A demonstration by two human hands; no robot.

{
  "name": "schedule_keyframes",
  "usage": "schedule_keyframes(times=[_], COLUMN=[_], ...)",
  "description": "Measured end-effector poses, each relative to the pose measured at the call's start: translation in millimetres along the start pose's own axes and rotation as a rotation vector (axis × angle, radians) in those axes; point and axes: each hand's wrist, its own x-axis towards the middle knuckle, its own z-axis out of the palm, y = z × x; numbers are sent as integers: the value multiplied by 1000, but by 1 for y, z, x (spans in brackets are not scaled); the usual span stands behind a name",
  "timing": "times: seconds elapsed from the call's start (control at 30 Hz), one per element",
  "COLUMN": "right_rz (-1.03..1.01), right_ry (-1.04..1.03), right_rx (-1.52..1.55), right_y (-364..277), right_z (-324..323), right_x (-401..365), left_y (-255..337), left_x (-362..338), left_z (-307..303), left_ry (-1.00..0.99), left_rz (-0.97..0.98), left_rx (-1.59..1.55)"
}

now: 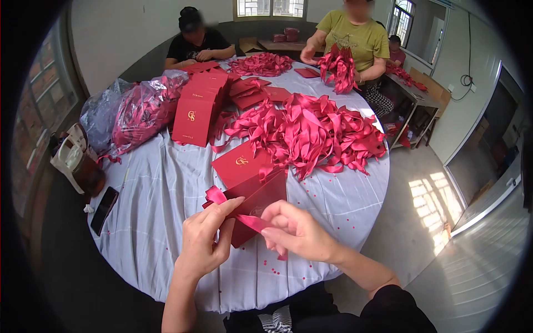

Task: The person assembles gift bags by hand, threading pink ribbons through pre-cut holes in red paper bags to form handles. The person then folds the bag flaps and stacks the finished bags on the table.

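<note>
A red paper gift bag (267, 193) stands tilted in front of me near the table's front. At its top edge, my left hand (208, 236) pinches a red satin ribbon, with a loop of it rising past the fingers. My right hand (294, 230) has its thumb and fingers closed on the stretch of red ribbon (252, 222) leading right from the bag. A ribbon end hangs below the right hand. Just behind lies another red bag (242, 162) with a gold logo. My fingers partly hide the spot where ribbon meets bag.
A big heap of red ribbons (319, 133) covers the table's right middle. Stacked red bags (194, 111), a plastic sack (145, 111) and a phone (104, 211) lie leftward. Two people sit or stand across the table; one holds a ribbon bundle (338, 69).
</note>
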Motion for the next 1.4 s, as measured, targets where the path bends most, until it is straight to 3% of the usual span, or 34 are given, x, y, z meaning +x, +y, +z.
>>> schedule_keyframes(times=[0.1, 0.3, 0.5, 0.67, 0.77, 0.87, 1.0, 1.13, 1.3, 1.4], right_rz=[-90, -526, -657, -766, -614, -475, -268, -218, -156, -138], right_ry=[-30, -205, 127, 150, 255, 149, 183, 208, 297, 323], right_rx=[173, 710, 315, 217, 221, 347, 379, 334, 161, 89], right_y=[-9, 9, 14, 16, -1, 2, 1, 16, 20, 21], right_z=[-5, -28, -33, -39, -27, -28, -25, -27, -22, -19], right_x=[-14, -35, -30, -22, -17, -9, 6, 23, 33, 34], left_y=[5, 4, 14, 21, 19, 18, 7, -4, -15, -22], left_x=[0, 2, 15, 33, 41, 53, 65, 70, 70, 68], left_z=[-2, -4, -5, -11, -6, -1, 9, 13, 14, 15], left_ry=[-23, -11, 60, -48, -131, -241, -252, -253, -361, -387], left_rz=[-79, -96, -69, -10, -7, -67, -138, -163, -393, -406], left_rx=[5, 58, 297, 425, 373, 311, 271, 205, -139, -211])
